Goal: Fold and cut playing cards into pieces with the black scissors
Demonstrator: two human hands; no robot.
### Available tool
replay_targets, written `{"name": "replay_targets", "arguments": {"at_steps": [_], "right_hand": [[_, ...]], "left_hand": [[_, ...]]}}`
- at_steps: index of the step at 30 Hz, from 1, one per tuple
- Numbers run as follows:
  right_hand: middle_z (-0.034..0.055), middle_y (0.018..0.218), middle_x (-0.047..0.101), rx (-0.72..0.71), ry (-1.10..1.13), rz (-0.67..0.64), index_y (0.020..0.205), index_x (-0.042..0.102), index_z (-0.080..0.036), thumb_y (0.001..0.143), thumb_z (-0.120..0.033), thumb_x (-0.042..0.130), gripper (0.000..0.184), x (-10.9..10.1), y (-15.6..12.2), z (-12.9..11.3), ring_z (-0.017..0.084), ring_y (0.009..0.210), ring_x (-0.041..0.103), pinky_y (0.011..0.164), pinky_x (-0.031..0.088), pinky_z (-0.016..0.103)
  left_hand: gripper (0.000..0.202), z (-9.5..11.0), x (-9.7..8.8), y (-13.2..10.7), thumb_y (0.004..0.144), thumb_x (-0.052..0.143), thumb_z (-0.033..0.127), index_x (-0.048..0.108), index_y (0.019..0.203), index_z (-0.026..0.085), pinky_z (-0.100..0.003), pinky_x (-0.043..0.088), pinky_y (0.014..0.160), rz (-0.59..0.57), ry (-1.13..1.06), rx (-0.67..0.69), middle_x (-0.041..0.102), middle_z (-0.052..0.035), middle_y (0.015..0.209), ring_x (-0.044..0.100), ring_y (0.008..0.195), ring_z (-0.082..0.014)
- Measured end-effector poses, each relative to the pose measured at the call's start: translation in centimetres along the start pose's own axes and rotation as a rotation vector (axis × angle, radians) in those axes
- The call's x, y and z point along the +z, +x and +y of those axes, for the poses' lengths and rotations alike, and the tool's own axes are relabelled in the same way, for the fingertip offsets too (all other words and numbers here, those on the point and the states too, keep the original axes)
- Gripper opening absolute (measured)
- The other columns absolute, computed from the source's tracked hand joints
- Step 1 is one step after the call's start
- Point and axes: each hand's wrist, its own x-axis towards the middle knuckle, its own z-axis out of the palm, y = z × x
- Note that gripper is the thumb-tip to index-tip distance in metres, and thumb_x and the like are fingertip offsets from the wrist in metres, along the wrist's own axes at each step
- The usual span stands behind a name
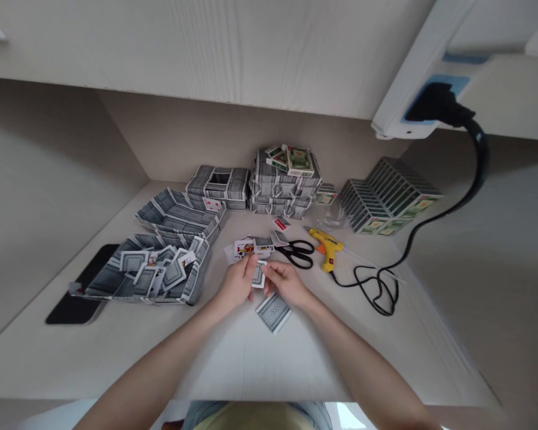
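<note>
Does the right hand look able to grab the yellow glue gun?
Probably yes: the glue gun lies near the right hand, with nothing tall between. The hand would likely have to let go of the card first.

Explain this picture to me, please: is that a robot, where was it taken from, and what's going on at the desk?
There's no machine here, just a person's two bare hands. The single picture comes from a camera worn on the head, looking forward and down, so the arms reach in from the bottom edge.

The left hand and right hand hold a card, patterned back showing; whether it is just one I can't tell. Another card lies nearer the person on the desk.

Beyond the hands are scissors. To the right lies a yellow glue gun with a black cord. To the left, an open tray holds loose cards, and what looks like a phone is partly hidden by it.
</note>
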Motion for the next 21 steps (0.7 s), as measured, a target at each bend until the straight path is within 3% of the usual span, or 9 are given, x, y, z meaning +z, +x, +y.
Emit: {"name": "replay_targets", "arguments": {"at_steps": [8, 21], "right_hand": [[-0.0035, 0.047, 0.053, 0.047, 0.019, -0.004, 0.063, 0.051, -0.016, 0.074, -0.050, 0.055, 0.036, -0.10, 0.12, 0.05, 0.009, 0.037, 0.046, 0.039, 0.039, 0.022], [-0.0037, 0.046, 0.055, 0.073, -0.036, -0.008, 0.063, 0.049, -0.016, 0.075, -0.053, 0.051, 0.039, 0.26, -0.07, -0.14, 0.008, 0.035, 0.049, 0.039, 0.039, 0.021]], "left_hand": [[0.031, 0.16, -0.05, 0.35, 0.087, 0.030, 0.036, 0.050, 0.073, 0.017, -0.022, 0.036, 0.053, 0.087, 0.223, 0.125, 0.057, -0.0017, 0.062, 0.052, 0.057, -0.0123], [0.037, 0.03, 0.10, 0.29, 0.087, 0.028, 0.038, 0.053, 0.071, 0.016, -0.022, 0.032, 0.052, 0.105, 0.370, 0.116, 0.057, -0.0029, 0.059, 0.050, 0.053, -0.0121]]}}
